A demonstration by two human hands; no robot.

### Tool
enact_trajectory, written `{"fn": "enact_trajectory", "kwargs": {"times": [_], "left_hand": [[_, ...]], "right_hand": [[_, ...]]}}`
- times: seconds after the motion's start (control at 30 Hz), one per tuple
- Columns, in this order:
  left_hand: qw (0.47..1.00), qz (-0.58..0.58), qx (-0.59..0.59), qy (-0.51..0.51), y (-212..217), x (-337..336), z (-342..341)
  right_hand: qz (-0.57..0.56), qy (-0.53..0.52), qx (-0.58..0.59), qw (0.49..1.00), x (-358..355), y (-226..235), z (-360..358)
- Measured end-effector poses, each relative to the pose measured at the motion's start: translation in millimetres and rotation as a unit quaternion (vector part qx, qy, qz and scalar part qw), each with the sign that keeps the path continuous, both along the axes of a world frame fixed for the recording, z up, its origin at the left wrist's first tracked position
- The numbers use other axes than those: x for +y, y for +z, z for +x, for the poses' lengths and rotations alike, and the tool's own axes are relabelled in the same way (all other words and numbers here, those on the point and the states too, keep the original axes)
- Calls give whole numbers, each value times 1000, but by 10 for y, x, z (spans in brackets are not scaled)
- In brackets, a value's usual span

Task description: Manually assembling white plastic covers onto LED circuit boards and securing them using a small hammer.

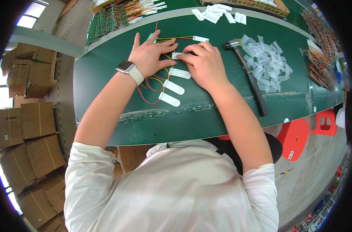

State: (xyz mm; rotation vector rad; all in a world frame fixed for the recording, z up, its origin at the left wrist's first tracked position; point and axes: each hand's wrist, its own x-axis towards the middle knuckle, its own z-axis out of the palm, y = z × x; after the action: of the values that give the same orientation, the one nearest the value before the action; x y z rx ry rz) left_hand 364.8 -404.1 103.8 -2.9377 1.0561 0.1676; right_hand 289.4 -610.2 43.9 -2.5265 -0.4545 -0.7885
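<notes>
My left hand [152,55] lies with its fingers spread over red and yellow wires [176,37]. A green circuit board [153,38] shows partly from under its fingers. My right hand [206,65] is closed, fingertips pinching a small white plastic casing [177,55] near the left fingertips; part of it is hidden. Below it, white rounded casings [174,87] lie in a slanting row, with wires leading to them from the left hand's side. A small white strip [200,39] lies at the end of the upper wires, beyond the right hand.
A hammer [250,73] rests right of my right arm, beside a pile of clear plastic pieces [268,63]. White casings [214,13] are heaped at the far edge. Wired green boards [106,24] lie far left; wired parts [319,65] lie at right. Red stools [295,139] stand beyond the table [176,129].
</notes>
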Motion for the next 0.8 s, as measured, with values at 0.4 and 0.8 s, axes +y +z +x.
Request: {"fn": "enact_trajectory", "kwargs": {"times": [0.4,0.8], "left_hand": [[998,-48,39,32,-107,-9,-71],[999,23,14,42,76,-43,-60]], "right_hand": [[-3,-9,23,1000,-143,-4,-63],[-49,-242,73,966,-1601,510,-466]]}}
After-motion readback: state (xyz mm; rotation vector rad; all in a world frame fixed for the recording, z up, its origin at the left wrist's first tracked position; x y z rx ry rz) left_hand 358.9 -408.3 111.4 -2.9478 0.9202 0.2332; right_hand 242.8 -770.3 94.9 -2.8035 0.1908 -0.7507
